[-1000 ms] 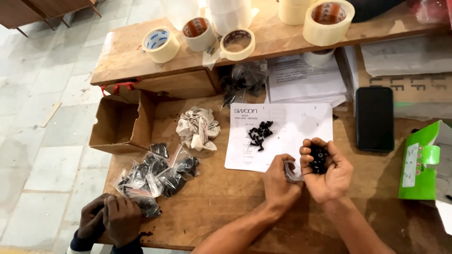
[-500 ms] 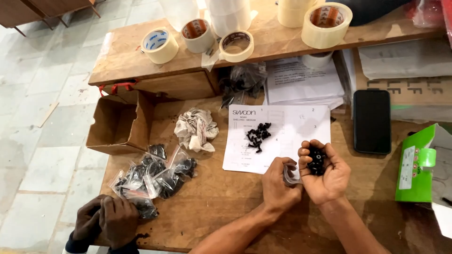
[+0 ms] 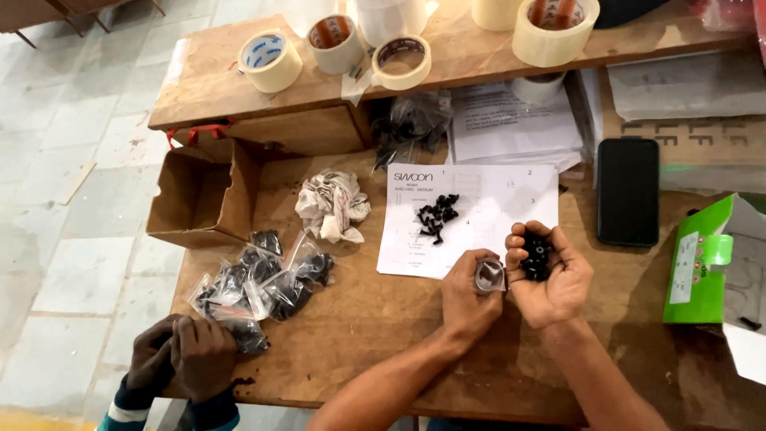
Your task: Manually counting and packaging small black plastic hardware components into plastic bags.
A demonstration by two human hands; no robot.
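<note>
The right hand (image 3: 550,275) cups small black screws (image 3: 536,255), fingers curled around them. The left hand (image 3: 471,291) pinches a small clear bag (image 3: 488,275) beside it. Screws are hard, light, roll-prone; the bag is limp: grip its rim.

Little differs from a second ago, and most of it is the camera's own drift. The view slides slightly, so the green box (image 3: 702,263) at the counter's right edge shows more of its side than before, and the black phone (image 3: 628,202) sits a touch nearer the white sheet (image 3: 479,219) in the picture. The right hand (image 3: 549,275), cupped with small black screws (image 3: 535,255), edges a little down and away from that sheet's lower corner. The left hand (image 3: 471,295) stays pressed beside it, its fingers now curled tighter over a small clear bag (image 3: 488,275). The other person's hands (image 3: 183,355) near the sheet's far left barely shift.
</note>
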